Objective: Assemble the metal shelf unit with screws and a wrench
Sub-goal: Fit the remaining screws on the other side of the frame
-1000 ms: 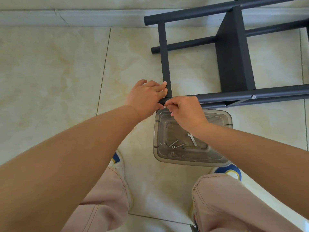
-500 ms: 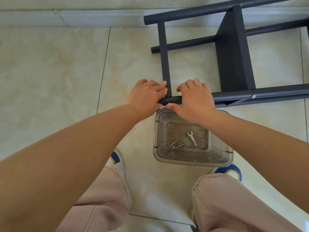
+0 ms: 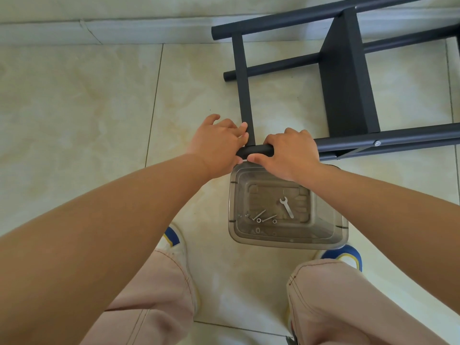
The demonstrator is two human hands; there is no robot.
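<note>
- Black metal shelf frame (image 3: 348, 78) lies on its side on the tiled floor (image 3: 74, 108), its long tubes running left to right, out past the right edge of view.
- Nearest tube (image 3: 254, 150) has its open end pointing left, right in front of the person; an upright bar (image 3: 245, 95) meets it there and runs away toward the wall.
- Right hand (image 3: 291, 155) is wrapped over that tube just right of the joint, fingers curled over the top, thumb underneath.
- Left hand (image 3: 219, 143) sits at the tube's end, fingers bent against the upright bar; something small and pale shows between its thumb and the right thumb, likely a screw, but it's too small to be sure.
- One screw head (image 3: 377, 143) is already in farther right along the same tube.
- Both hands touch the joint, so neither has to travel; I'd judge the next move turns on the corner where bar and tube cross, with the fastener going in from the near side, across the tube's long axis.
- Clear plastic tub (image 3: 288, 240) sits on the floor just under the hands, between the person's shoes.
- Inside it lie a small wrench (image 3: 286, 207) and loose screws (image 3: 261, 216) with washers; the wrench lies closer to the right hand, handle angled toward the near right corner.
- Pale trouser knees fill the bottom of the view.
</note>
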